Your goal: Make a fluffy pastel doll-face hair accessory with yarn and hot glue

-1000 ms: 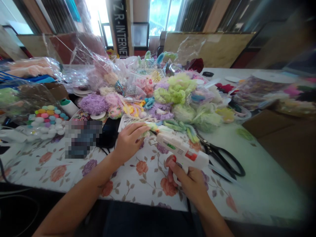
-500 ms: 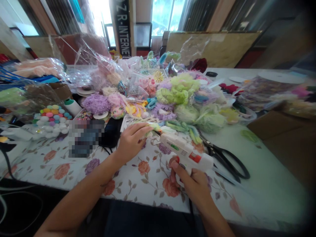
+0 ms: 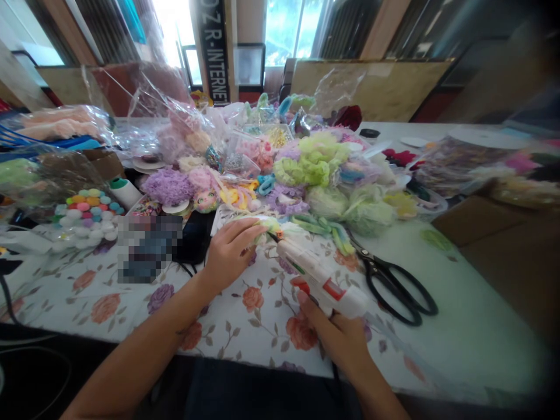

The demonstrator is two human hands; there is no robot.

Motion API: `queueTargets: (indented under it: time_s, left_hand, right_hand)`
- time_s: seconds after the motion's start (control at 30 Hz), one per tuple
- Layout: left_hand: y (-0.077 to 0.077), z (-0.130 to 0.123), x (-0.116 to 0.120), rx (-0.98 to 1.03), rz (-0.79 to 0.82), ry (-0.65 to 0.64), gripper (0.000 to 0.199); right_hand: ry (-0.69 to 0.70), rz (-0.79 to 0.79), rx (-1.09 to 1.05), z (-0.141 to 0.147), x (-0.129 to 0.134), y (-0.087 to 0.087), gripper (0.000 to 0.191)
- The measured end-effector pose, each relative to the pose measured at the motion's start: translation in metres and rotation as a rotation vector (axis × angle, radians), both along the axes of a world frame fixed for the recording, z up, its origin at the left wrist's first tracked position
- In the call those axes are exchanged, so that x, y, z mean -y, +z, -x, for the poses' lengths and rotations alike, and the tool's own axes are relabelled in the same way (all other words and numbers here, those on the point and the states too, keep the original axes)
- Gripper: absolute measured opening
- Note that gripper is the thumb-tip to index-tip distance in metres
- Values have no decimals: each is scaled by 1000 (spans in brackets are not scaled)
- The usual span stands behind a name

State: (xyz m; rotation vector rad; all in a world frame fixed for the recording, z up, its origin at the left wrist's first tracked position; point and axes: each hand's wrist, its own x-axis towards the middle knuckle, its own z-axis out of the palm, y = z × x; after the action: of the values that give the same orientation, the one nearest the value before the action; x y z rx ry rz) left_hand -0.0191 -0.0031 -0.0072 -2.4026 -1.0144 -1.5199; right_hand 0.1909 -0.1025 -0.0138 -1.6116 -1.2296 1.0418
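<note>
My right hand [image 3: 335, 329] is wrapped round the handle of a white hot glue gun [image 3: 317, 274] with a red part on its body. A clear glue stick trails from the gun's rear end. The nozzle points up and left, close to the fingertips of my left hand [image 3: 234, 248]. Those fingertips are pressed together on a small pale yellow-green piece [image 3: 270, 225], whose kind I cannot make out. Black-handled scissors [image 3: 394, 283] lie to the right of the gun. Pale green fuzzy strips [image 3: 326, 227] rest just beyond it.
Bagged craft materials, ruffled lime-green trim [image 3: 319, 157] and a purple fluffy bundle [image 3: 168, 186] pile up across the back. Pompoms [image 3: 90, 216] sit at the left, near a dark phone [image 3: 196, 236]. A cardboard box [image 3: 494, 233] stands at the right on the flowered tablecloth [image 3: 258, 326].
The glue gun has turned in my right hand, its body rolling and its rear end dipping slightly. My left hand stays at the small piece. The whole view has shifted a little.
</note>
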Motion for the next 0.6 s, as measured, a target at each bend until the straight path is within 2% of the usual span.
queueTargets:
  time_s: [0.27,0.4,0.6]
  left_hand:
    - [-3,1,-2,-7,-20,14,33]
    - [-3,0,-1,-1,-15,-6,33]
    - [-3,0,-1,-7,-14,-8,34]
  right_hand:
    - [53,-58,-90,3,-1,3,39]
    - [69,-49,-53,5,-1,5,40]
    - [110,-21,-126,6,-2,6,39]
